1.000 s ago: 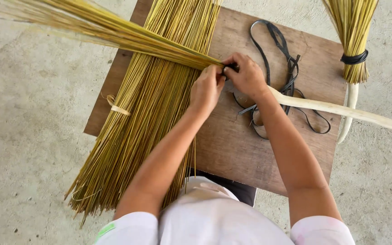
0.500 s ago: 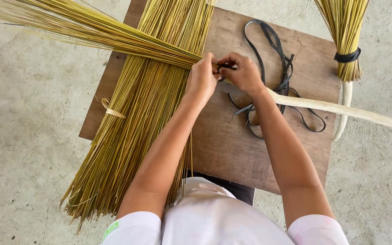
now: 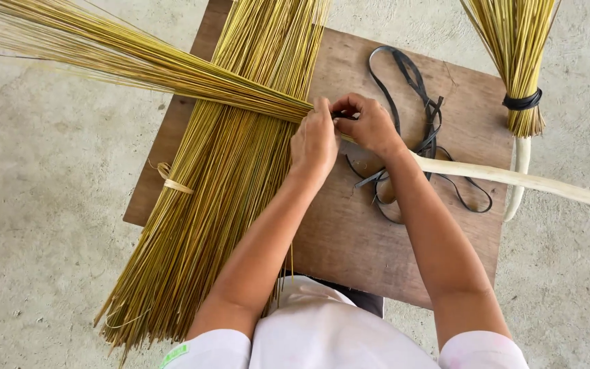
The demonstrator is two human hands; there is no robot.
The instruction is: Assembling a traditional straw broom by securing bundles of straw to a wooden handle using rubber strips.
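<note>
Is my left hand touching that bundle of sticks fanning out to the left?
Touching. The head view shows the left hand closed around the narrow end of the fanned stick bundle, with no gap, right beside the right hand.

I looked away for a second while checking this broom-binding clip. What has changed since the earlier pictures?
Little. Both hands, left and right, still pinch the fanned bundle where it meets the pale stick; the fingers only shifted slightly. The big loose stalk pile, black straps and finished broom stayed put on the board.
</note>
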